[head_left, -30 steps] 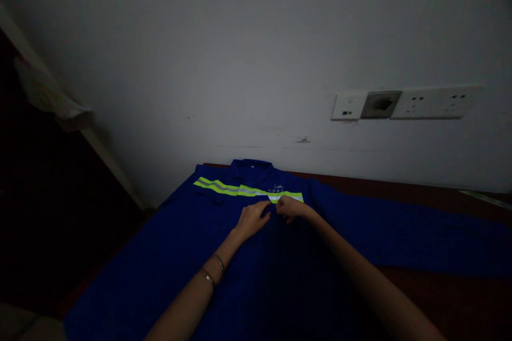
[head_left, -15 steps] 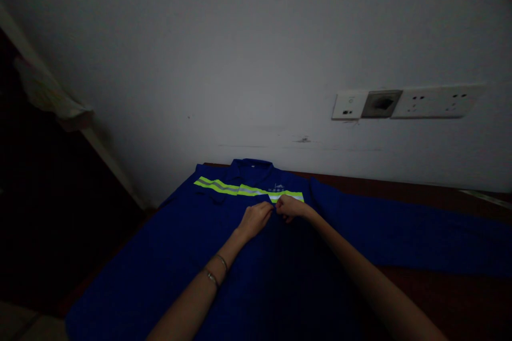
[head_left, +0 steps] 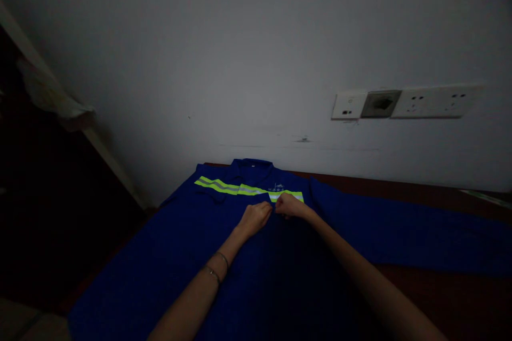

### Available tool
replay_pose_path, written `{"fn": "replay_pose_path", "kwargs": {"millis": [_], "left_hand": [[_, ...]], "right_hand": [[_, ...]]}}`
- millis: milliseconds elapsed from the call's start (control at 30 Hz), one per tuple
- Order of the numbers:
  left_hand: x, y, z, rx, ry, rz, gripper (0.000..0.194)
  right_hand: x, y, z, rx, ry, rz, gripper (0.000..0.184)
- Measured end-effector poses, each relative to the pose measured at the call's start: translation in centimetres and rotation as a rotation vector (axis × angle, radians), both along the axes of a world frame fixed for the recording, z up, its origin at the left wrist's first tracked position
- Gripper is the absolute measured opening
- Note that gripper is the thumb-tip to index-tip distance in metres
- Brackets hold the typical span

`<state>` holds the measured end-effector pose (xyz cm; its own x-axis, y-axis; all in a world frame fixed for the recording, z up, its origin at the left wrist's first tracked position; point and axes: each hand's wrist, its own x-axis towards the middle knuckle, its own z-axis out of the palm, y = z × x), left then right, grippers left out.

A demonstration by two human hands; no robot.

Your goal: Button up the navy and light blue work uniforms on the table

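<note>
A blue work jacket (head_left: pixel 168 256) lies spread out face up, its collar (head_left: pixel 252 164) toward the wall. Across its chest runs a yellow-green reflective stripe (head_left: pixel 218 185) with a silver middle, and a small pale logo (head_left: pixel 277 187) sits just above it on the right. My left hand (head_left: pixel 256 217) pinches the jacket's cloth just below the stripe. Close beside it, my right hand (head_left: pixel 288 206) is closed in a pinch on the same chest area. The fingertips nearly meet, and the exact bit of cloth between them is too dark to make out.
Under the jacket is a dark red-brown tabletop (head_left: pixel 440 290), set against a pale wall (head_left: pixel 240 64). Sockets and switches (head_left: pixel 426 102) are mounted on the wall at right. One sleeve (head_left: pixel 408 232) stretches rightward. A pale crumpled item (head_left: pixel 54 93) hangs at the left.
Both hands stay at the same spot on the jacket's chest. The right fingers have shifted very slightly; the jacket lies as before.
</note>
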<state>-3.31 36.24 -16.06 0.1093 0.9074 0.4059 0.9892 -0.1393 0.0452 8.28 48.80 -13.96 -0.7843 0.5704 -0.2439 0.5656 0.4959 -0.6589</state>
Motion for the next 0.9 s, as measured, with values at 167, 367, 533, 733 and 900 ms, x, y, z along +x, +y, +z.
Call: {"fn": "replay_pose_path", "kwargs": {"millis": [167, 367, 533, 733, 900], "left_hand": [[-0.1, -0.1, -0.3, 0.131, 0.0, -0.01, 0.024], [-0.3, -0.1, -0.5, 0.275, -0.017, -0.037, 0.024], [-0.4, 0.0, -0.7, 0.279, -0.013, -0.034, 0.022], [-0.4, 0.1, -0.9, 0.263, -0.047, -0.029, 0.021], [-0.3, 0.0, -0.6, 0.264, -0.103, -0.03, 0.02]], "right_hand": [[0.4, -0.2, 0.8, -0.045, 0.082, 0.006, 0.002], [0.9, -0.6, 2.1, -0.146, 0.173, 0.017, 0.004], [0.8, -0.4, 1.9, -0.172, 0.195, 0.032, 0.002], [0.6, 0.1, 1.0, -0.172, 0.201, 0.044, 0.01], [0.8, 0.1, 1.2, -0.13, 0.207, 0.07, 0.008]]}}
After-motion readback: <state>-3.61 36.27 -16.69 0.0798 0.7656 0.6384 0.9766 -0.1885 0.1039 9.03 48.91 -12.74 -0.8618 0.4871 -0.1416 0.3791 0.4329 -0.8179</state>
